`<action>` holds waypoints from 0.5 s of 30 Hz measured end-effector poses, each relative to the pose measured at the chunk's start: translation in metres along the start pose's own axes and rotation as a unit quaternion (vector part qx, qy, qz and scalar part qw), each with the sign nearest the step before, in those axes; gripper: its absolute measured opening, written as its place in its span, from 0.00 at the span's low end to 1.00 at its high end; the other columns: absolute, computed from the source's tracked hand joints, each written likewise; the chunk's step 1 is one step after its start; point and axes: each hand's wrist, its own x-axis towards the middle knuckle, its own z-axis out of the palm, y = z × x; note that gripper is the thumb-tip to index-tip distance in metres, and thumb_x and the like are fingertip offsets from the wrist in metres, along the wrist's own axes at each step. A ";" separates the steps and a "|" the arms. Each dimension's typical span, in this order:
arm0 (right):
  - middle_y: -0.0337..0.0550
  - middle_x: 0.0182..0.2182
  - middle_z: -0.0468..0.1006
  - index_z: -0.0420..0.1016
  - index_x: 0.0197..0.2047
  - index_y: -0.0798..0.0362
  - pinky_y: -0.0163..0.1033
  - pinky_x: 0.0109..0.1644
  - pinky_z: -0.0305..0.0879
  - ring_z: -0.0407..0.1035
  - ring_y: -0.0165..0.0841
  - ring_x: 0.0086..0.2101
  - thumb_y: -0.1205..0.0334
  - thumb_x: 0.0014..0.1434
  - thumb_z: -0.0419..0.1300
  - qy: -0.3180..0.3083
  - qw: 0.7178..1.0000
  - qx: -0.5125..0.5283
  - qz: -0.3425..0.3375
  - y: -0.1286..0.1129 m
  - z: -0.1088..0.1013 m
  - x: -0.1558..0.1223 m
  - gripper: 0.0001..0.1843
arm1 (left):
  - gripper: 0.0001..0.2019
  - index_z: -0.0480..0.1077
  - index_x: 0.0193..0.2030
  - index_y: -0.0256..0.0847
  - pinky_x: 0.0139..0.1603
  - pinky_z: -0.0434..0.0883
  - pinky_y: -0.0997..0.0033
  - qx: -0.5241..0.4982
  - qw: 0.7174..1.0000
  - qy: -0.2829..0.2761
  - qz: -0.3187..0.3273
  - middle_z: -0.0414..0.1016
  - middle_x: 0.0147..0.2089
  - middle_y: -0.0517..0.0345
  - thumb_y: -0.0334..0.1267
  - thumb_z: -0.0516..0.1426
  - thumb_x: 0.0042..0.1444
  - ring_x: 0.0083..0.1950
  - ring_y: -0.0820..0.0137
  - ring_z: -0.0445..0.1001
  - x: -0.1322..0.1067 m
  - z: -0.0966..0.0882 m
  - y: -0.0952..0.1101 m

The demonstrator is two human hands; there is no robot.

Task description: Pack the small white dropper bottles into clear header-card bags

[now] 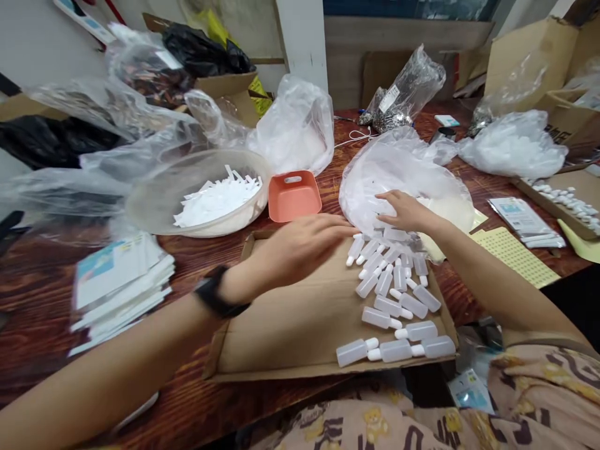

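My left hand (300, 250), with a black band (218, 292) on its wrist, is stretched out flat over the shallow cardboard tray (281, 319). Its fingertips reach the top of a pile of small translucent bottles (377, 275) with white caps. Just right of them, my right hand (409, 211) lies over a clear plastic bag (360, 181), thumb and fingers apart. Whether it touches the bag or only hovers, I cannot tell. Several bottles lie on their sides along the tray's right half, heaped most thickly by the bag.
A translucent basin (154, 203) of white strips (220, 200) stands left, beside an orange-red box (294, 197). Stacked packets (119, 281) lie at the left. On the right are yellow sticker sheets (515, 256), packs (527, 222) and a carton of small white pieces (569, 200). Filled bags line the back.
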 end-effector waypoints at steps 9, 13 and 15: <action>0.64 0.73 0.66 0.77 0.67 0.57 0.61 0.72 0.63 0.69 0.57 0.66 0.60 0.72 0.59 -0.067 0.997 -0.031 -0.005 0.024 0.022 0.069 0.23 | 0.18 0.71 0.24 0.46 0.72 0.61 0.43 -0.020 0.995 -0.100 0.015 0.76 0.26 0.52 0.45 0.56 0.67 0.35 0.58 0.76 0.087 0.064 -0.067; 0.64 0.67 0.74 0.80 0.63 0.57 0.64 0.71 0.64 0.69 0.56 0.66 0.58 0.75 0.57 -0.065 0.997 -0.035 0.032 0.054 0.027 0.083 0.19 | 0.19 0.67 0.23 0.45 0.62 0.66 0.48 0.012 0.993 -0.114 -0.013 0.72 0.24 0.53 0.42 0.55 0.68 0.29 0.63 0.69 0.063 0.054 -0.090; 0.58 0.64 0.77 0.77 0.64 0.54 0.63 0.68 0.69 0.73 0.51 0.62 0.53 0.75 0.60 -0.066 0.997 -0.029 0.036 0.067 0.027 0.084 0.21 | 0.17 0.68 0.26 0.43 0.54 0.68 0.52 0.071 0.988 -0.133 -0.027 0.71 0.24 0.53 0.37 0.54 0.69 0.28 0.64 0.67 0.062 0.049 -0.090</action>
